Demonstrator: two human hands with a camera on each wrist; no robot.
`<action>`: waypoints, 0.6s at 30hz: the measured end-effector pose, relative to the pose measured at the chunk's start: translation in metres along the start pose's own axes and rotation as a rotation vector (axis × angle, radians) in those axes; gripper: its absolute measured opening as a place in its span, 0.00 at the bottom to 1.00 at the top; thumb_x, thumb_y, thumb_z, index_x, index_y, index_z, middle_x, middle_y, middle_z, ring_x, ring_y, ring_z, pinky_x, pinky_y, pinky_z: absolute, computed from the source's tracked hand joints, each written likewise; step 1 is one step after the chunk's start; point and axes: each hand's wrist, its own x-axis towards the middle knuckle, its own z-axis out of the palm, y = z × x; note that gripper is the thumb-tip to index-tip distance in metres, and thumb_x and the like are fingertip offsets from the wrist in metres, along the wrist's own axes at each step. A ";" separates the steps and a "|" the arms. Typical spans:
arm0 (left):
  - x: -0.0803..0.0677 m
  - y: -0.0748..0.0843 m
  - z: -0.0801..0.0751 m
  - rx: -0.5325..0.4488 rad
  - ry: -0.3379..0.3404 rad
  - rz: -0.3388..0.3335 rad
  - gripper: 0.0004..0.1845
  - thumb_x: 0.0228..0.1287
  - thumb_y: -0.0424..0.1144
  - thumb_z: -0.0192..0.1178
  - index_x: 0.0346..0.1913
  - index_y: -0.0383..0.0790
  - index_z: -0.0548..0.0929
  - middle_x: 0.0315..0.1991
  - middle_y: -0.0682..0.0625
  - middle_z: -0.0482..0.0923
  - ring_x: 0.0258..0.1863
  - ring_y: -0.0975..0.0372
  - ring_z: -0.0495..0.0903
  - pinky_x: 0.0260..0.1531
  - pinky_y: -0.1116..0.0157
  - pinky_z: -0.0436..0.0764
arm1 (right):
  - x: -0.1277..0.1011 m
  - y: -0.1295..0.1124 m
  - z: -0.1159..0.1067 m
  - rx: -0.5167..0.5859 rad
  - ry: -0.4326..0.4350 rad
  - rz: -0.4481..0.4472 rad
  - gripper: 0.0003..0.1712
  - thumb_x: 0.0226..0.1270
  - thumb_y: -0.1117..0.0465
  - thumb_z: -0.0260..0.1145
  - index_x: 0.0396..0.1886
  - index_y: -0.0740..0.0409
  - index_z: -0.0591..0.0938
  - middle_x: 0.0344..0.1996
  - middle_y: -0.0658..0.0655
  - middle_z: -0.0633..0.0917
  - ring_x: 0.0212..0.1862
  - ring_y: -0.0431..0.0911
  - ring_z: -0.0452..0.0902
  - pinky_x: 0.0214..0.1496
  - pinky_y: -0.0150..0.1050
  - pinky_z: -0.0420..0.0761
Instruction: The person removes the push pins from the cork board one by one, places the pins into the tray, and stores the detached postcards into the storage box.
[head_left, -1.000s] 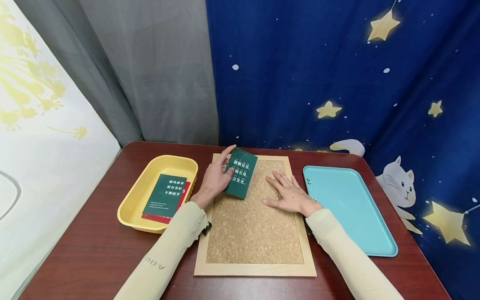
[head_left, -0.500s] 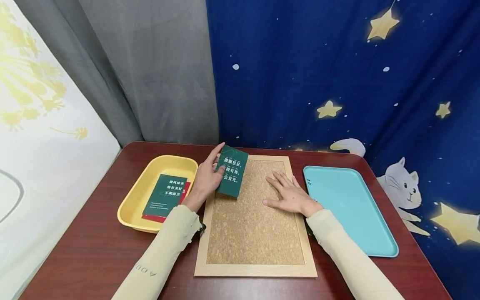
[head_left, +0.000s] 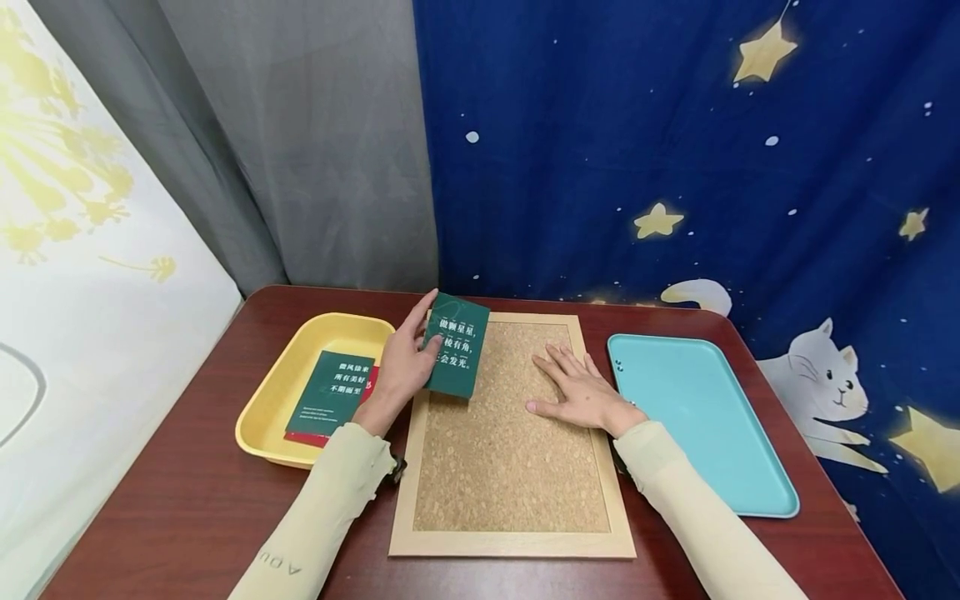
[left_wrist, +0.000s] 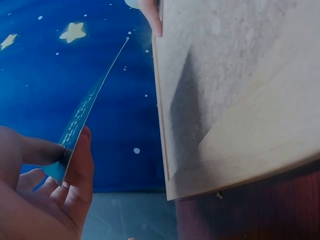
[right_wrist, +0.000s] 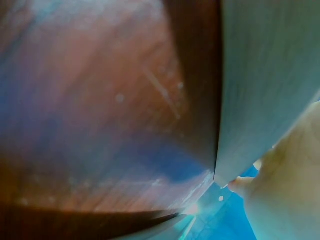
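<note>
My left hand [head_left: 401, 360] pinches a dark green card [head_left: 456, 345] with white print, lifted over the far left corner of the cork board [head_left: 510, 467]. In the left wrist view the card [left_wrist: 82, 116] shows edge-on between thumb and fingers, with the cork board [left_wrist: 240, 90] beside it. My right hand [head_left: 581, 392] lies flat, fingers spread, on the right part of the cork. A yellow tray [head_left: 281, 379] to the left holds another green card [head_left: 332, 393] on top of a red one [head_left: 369, 385].
A light blue tray [head_left: 701, 417] lies to the right of the board on the dark red table [head_left: 187, 517]. A grey curtain and a blue star-and-cat cloth hang behind the table. The right wrist view shows blurred table [right_wrist: 100, 110] and the cork board's edge.
My left hand has carried the green card leftwards, from over the cork toward the board's left edge and the yellow tray. The right hand has stayed flat on the cork.
</note>
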 end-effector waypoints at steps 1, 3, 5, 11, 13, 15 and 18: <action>-0.001 0.000 -0.001 -0.015 0.003 0.001 0.39 0.77 0.33 0.57 0.79 0.75 0.59 0.65 0.46 0.81 0.48 0.54 0.90 0.43 0.61 0.90 | 0.000 0.000 0.000 0.001 0.001 -0.001 0.56 0.66 0.21 0.58 0.86 0.40 0.53 0.87 0.55 0.46 0.88 0.56 0.34 0.86 0.66 0.35; -0.004 0.001 -0.004 -0.020 0.022 0.008 0.39 0.77 0.33 0.57 0.79 0.73 0.60 0.62 0.45 0.83 0.45 0.54 0.90 0.42 0.61 0.89 | 0.000 0.000 0.001 0.002 0.005 -0.004 0.56 0.66 0.21 0.58 0.86 0.40 0.53 0.87 0.55 0.46 0.88 0.56 0.35 0.86 0.66 0.35; -0.006 0.000 -0.006 -0.018 0.039 0.013 0.38 0.77 0.33 0.57 0.80 0.71 0.61 0.60 0.45 0.84 0.43 0.54 0.90 0.40 0.63 0.87 | -0.001 0.000 0.001 0.000 0.004 -0.004 0.56 0.66 0.21 0.58 0.86 0.40 0.53 0.87 0.55 0.46 0.88 0.56 0.34 0.86 0.65 0.35; -0.010 -0.004 -0.014 -0.017 0.069 0.014 0.34 0.78 0.34 0.57 0.80 0.64 0.64 0.56 0.44 0.84 0.43 0.53 0.90 0.37 0.70 0.84 | -0.002 0.000 0.001 -0.006 0.009 -0.013 0.56 0.66 0.21 0.57 0.86 0.41 0.53 0.87 0.56 0.47 0.88 0.57 0.35 0.86 0.67 0.37; -0.012 -0.005 -0.018 -0.031 0.084 0.012 0.32 0.78 0.34 0.57 0.79 0.62 0.66 0.54 0.42 0.84 0.44 0.51 0.90 0.36 0.72 0.84 | -0.002 0.000 0.002 -0.007 0.011 -0.019 0.57 0.66 0.21 0.57 0.86 0.42 0.54 0.87 0.56 0.47 0.88 0.57 0.35 0.85 0.67 0.37; -0.013 -0.007 -0.021 -0.042 0.096 0.014 0.31 0.78 0.34 0.57 0.79 0.59 0.67 0.53 0.41 0.84 0.44 0.49 0.90 0.35 0.74 0.84 | -0.002 0.001 0.002 -0.010 0.011 -0.019 0.57 0.66 0.20 0.56 0.86 0.41 0.53 0.87 0.55 0.46 0.88 0.57 0.35 0.86 0.67 0.36; -0.014 -0.010 -0.025 -0.059 0.109 0.014 0.31 0.78 0.34 0.57 0.78 0.58 0.68 0.53 0.40 0.84 0.45 0.48 0.91 0.34 0.75 0.84 | -0.001 0.000 0.002 -0.011 0.016 -0.022 0.57 0.66 0.20 0.56 0.86 0.41 0.53 0.87 0.55 0.47 0.88 0.57 0.35 0.86 0.66 0.36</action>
